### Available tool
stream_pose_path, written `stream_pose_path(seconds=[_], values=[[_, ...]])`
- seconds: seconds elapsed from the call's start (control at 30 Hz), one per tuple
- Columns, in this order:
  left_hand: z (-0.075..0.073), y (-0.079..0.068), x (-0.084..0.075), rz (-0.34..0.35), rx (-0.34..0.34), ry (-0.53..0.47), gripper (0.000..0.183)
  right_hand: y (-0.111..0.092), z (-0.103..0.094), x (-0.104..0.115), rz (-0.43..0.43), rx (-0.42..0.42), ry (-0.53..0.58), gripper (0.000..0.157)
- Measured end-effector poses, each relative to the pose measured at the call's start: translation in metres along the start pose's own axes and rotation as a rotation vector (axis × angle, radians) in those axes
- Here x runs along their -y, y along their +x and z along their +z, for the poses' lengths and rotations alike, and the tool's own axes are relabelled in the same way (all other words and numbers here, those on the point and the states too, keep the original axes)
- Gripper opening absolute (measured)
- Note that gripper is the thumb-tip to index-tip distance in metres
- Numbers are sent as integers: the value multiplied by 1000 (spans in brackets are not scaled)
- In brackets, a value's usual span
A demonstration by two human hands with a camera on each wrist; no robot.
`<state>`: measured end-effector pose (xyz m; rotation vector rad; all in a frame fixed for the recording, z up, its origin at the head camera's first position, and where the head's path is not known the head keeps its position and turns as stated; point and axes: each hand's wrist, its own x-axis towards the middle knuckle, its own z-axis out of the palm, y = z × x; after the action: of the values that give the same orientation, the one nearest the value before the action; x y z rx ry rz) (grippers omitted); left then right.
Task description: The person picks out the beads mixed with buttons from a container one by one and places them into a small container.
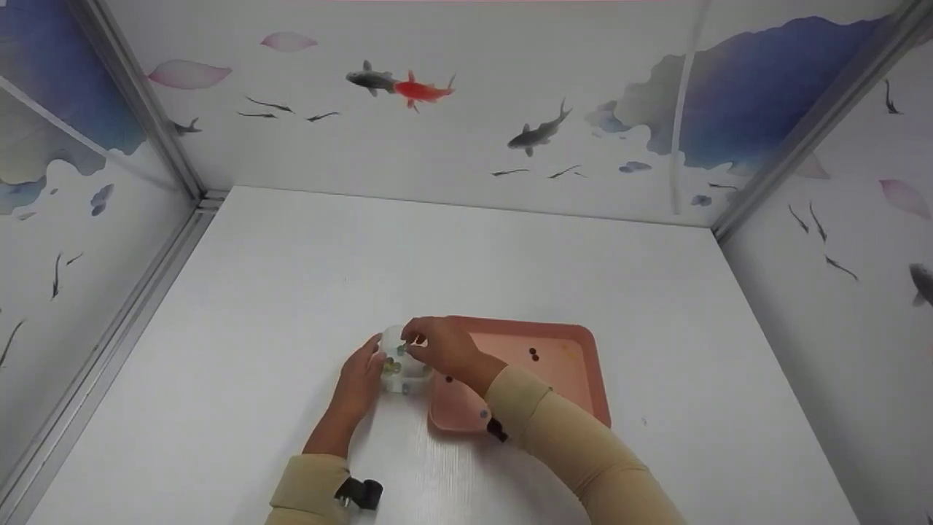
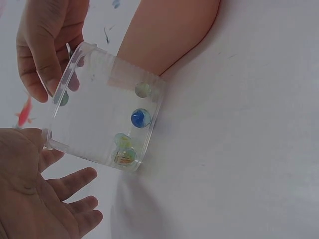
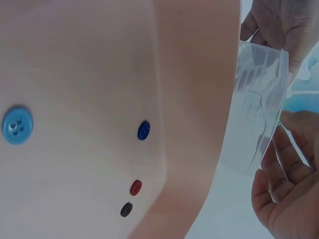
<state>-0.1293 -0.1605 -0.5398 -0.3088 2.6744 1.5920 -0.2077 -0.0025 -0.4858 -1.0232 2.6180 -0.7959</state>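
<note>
A clear plastic container stands on the white table, against the left side of a pink tray. Inside it, the left wrist view shows a blue marble, a yellowish marble and other pale glass marbles. My left hand rests against the container's left side, its fingers loosely extended. Over the container's rim my right hand bends its thumb and fingers together, pinching a small greenish marble. That marble is mostly hidden by the fingertips in the right wrist view.
Several loose buttons lie in the tray: a light blue button, a dark blue button, a red button and a dark button. Printed panels wall the table at the back and both sides.
</note>
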Motion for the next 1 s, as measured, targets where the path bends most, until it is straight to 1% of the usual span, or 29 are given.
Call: stream_pose_path(seconds=[0.17, 0.4, 0.53, 0.77, 0.87, 1.0], values=[[1, 0, 0, 6, -3, -4, 48, -1, 2, -1, -66, -13, -90, 17], [0, 0, 1, 36, 7, -31, 46, -3, 5, -1, -144, -35, -214, 15], [-1, 1, 1, 54, 12, -37, 45, -4, 4, -1, -176, -48, -256, 18], [-1, 2, 3, 64, 1, -28, 44, -4, 4, -6, -264, -125, -293, 27], [-1, 2, 3, 52, 3, -16, 44, -5, 3, -7, -278, -142, -307, 31], [-2, 0, 4, 35, 18, -13, 45, -9, 2, -7, -261, -144, -344, 37]])
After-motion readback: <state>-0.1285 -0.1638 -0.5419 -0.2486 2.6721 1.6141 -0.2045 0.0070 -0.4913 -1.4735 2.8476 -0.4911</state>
